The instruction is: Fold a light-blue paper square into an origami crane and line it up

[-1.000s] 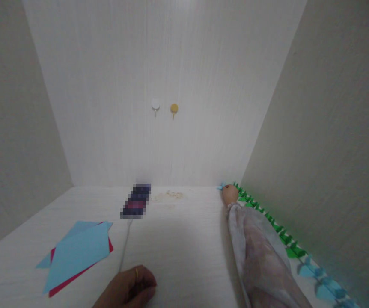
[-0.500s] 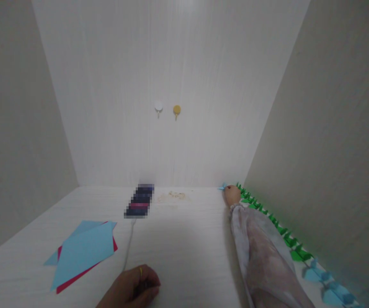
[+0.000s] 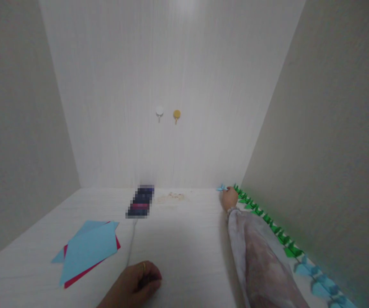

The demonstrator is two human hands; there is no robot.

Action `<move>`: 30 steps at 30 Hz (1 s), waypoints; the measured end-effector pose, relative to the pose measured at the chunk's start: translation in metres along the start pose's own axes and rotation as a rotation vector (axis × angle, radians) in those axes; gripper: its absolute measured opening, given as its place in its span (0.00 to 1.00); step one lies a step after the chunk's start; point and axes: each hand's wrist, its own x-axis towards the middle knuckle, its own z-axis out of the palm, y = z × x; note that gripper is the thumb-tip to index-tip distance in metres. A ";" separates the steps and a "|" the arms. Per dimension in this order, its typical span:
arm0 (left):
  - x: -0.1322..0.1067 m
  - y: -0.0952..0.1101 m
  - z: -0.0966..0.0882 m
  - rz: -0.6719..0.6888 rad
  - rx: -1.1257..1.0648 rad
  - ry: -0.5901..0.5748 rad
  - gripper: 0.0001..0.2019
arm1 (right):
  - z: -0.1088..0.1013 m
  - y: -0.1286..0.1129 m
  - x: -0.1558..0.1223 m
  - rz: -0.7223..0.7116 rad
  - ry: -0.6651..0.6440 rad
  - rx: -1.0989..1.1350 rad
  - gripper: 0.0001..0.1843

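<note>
Right hand stretches far, seemingly because blue folded piece lies beside green row's distant end, its grip unclear; left hand, nearer, half-curls around nothing visible.

Paper sheets on table, left; phone behind, rightward; folded-paper row along right wall.

My view is dim: faint glare atop the back wall, soft shadow beside my right sleeve, darkened right edge.
</note>
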 end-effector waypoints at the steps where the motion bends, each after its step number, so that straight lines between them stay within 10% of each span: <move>1: -0.001 0.001 0.000 0.004 0.002 0.003 0.10 | -0.001 -0.002 -0.005 0.020 0.000 0.002 0.14; 20: -0.037 0.021 -0.002 0.140 -0.025 0.103 0.13 | -0.072 -0.102 -0.236 -0.154 -0.299 0.495 0.13; 27: -0.042 0.020 -0.007 0.152 0.117 0.137 0.14 | -0.063 -0.134 -0.266 -0.371 -0.472 0.571 0.10; 30: -0.040 0.012 -0.023 0.161 0.332 0.389 0.11 | -0.060 -0.135 -0.265 -0.386 -0.529 0.575 0.11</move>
